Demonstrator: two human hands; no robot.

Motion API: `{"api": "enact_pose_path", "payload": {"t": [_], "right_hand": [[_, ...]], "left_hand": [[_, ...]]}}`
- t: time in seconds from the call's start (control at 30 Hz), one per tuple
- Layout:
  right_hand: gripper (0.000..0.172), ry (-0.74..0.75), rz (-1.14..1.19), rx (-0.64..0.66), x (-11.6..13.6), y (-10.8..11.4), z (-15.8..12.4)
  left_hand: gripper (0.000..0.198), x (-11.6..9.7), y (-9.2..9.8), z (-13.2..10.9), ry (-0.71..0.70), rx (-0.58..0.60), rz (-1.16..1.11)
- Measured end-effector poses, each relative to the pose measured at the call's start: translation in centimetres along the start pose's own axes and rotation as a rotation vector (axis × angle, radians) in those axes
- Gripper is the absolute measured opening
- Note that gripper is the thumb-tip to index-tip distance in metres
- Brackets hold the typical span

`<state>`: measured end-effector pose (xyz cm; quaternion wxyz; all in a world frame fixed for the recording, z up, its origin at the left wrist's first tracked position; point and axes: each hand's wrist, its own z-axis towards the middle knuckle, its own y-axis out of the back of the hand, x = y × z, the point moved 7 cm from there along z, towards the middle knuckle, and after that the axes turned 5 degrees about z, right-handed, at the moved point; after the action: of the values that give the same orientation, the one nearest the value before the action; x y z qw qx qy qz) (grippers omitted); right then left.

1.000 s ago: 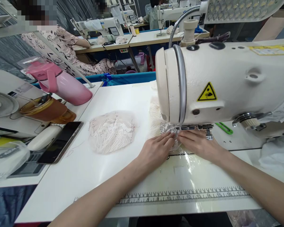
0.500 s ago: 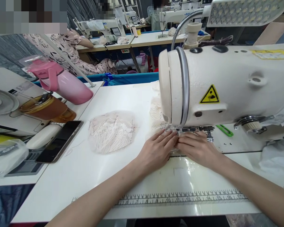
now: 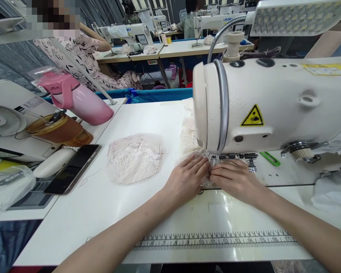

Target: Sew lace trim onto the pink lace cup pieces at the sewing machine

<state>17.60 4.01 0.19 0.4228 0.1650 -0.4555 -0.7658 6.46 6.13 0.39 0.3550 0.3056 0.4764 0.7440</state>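
See co-worker's arm [image 3: 99, 41] newly raised, far left; left hand [image 3: 186, 175], right hand [image 3: 236, 179] pressing lace [image 3: 189, 131] flat-fingered, machine head [image 3: 241, 94] partly masking it; phone [image 3: 74, 169] left.

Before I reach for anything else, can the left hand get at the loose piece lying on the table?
Probably yes: the loose piece lies just left of the left hand, with nothing visible blocking the way. That hand would have to leave the fabric at the machine.
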Motion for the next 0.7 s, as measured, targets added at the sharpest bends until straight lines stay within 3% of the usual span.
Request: {"api": "enact_pose_path", "payload": {"t": [0.27, 0.47, 0.7], "right_hand": [[0.015, -0.005, 0.017, 0.005, -0.3, -0.3, -0.4], [0.025, -0.053, -0.019, 0.026, -0.7, 0.1, -0.4], [0.022, -0.063, -0.081, 0.046, -1.1, 0.6, -0.5]], "left_hand": [[0.057, 0.1, -0.2, 0.0, 0.049, 0.035, 0.0], [0.047, -0.3, -0.2, 0.1, 0.069, 0.038, 0.045], [0.043, -1.1, 0.2, 0.4, 0.072, 0.029, 0.109]]}}
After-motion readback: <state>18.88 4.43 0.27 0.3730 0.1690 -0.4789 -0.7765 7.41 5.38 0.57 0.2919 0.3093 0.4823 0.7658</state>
